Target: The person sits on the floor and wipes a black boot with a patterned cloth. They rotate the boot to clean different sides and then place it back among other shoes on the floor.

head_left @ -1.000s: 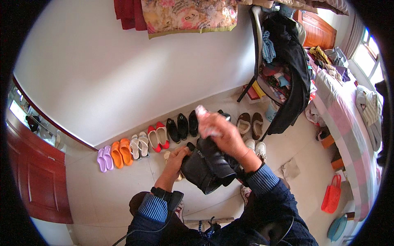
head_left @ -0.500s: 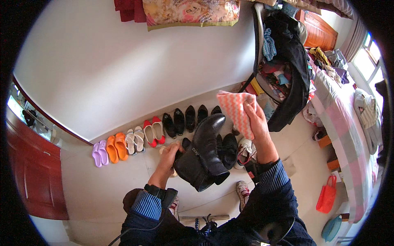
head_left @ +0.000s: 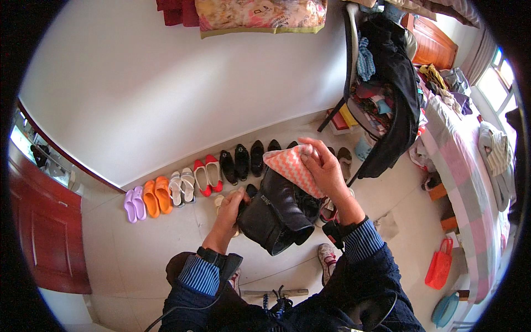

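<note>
Black, the boot (head_left: 271,217) sits held above the floor (head_left: 149,254), my curled left hand (head_left: 229,209) gripping its heel side. My right hand (head_left: 325,170) pinches a zigzag-patterned cloth (head_left: 289,169) at the toe end; wiping seems the step, and the next stroke calls for a steady hold.

Black zippered boot (head_left: 270,214), tilted in midair, coral zigzag cloth (head_left: 293,170) at its toe

Door (head_left: 47,232): passage over floor (head_left: 138,249), up to left hand (head_left: 229,207).
Shoe row (head_left: 241,162): low obstacle along wall (head_left: 166,94).
Chair (head_left: 349,55): obstacle between wall and bed (head_left: 449,146).
Red bag (head_left: 440,266): gap between it and right sleeve (head_left: 363,243).
</note>
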Tool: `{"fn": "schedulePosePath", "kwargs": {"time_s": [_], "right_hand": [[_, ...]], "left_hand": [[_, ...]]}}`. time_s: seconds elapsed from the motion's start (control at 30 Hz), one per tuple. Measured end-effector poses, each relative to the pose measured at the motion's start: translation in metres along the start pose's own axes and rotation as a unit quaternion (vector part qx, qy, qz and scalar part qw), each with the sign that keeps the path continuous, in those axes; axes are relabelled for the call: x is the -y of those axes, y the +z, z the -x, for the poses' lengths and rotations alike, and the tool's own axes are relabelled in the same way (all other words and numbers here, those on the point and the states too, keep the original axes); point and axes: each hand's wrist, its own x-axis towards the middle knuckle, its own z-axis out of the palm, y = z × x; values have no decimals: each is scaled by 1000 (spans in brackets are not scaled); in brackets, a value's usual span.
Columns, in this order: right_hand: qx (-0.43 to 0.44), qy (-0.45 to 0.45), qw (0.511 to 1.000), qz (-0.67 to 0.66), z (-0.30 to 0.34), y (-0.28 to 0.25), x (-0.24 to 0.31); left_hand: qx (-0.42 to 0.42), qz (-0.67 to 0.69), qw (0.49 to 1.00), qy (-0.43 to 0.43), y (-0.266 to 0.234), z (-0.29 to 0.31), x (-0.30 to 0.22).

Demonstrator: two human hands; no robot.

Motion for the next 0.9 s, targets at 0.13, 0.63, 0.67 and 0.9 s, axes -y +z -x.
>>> {"fn": "schedulePosePath", "kwargs": {"time_s": [0.13,0.63,0.67,0.9], "right_hand": [[-58,-83,985,143,0,6,5],[-78,-79,970,217,-16,-43,16],[-66,-52,977,195,-17,-43,15],[-3,-4,999,44,-6,-26,55]], "left_hand": [[15,10,999,29,0,1,-2],[-150,38,988,4,-14,-9,11],[-150,45,988,8,-15,-10,13],[-153,-94,983,28,-25,-22,35]]}}
